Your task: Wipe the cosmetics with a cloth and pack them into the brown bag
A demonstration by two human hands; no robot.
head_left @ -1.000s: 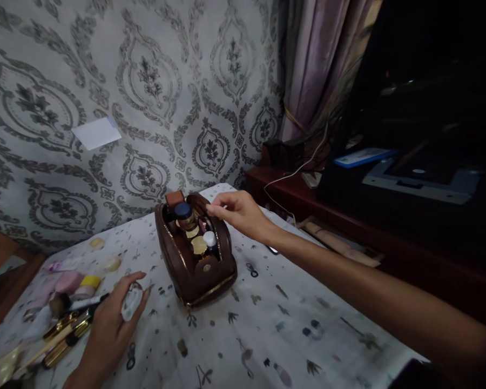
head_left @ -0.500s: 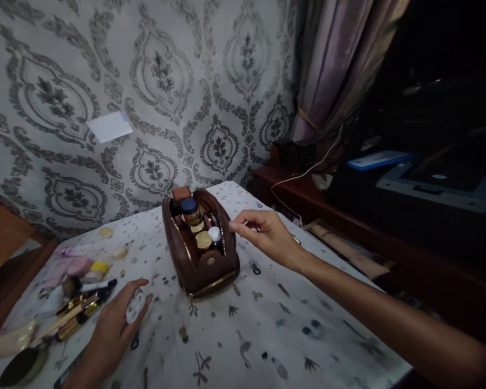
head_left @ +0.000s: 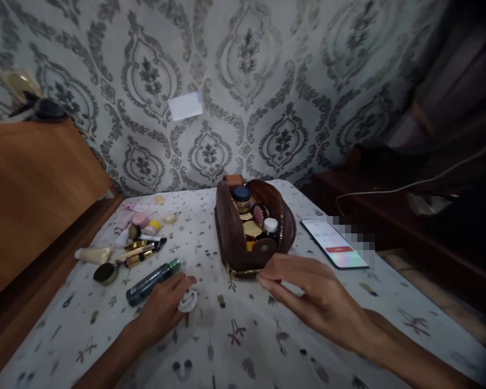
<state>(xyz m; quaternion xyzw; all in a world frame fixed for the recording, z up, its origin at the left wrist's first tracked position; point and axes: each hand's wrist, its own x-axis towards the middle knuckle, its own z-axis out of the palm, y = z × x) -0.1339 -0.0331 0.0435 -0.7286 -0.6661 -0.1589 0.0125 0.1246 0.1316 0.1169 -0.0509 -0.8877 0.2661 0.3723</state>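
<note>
A brown toiletry bag [head_left: 230, 232] stands unzipped on the patterned cloth. Inside it are a jar with a dark blue lid [head_left: 241, 194], a gold-lidded jar [head_left: 251, 229] and a dark bottle with a white cap [head_left: 271, 226]. My right hand [head_left: 308, 292] is at the bag's front lower edge, thumb and fingertips pinched together; what they hold, if anything, is hidden. My left hand [head_left: 162, 302] is curled around a crumpled white wad [head_left: 188, 301], perhaps tissue. A dark green bottle [head_left: 148, 283] lies just beyond that hand.
Several cosmetics lie at the left, among them a cream tube [head_left: 93, 254], a round dark tin [head_left: 106, 274] and gold-and-black tubes [head_left: 140, 256]. A phone [head_left: 336, 246] with a lit screen lies right of the bag. A wooden panel [head_left: 36, 200] borders the left side.
The view has swung left. My right hand has gone from the bag's right rim to its front lower edge. My left hand still keeps the white wad.
</note>
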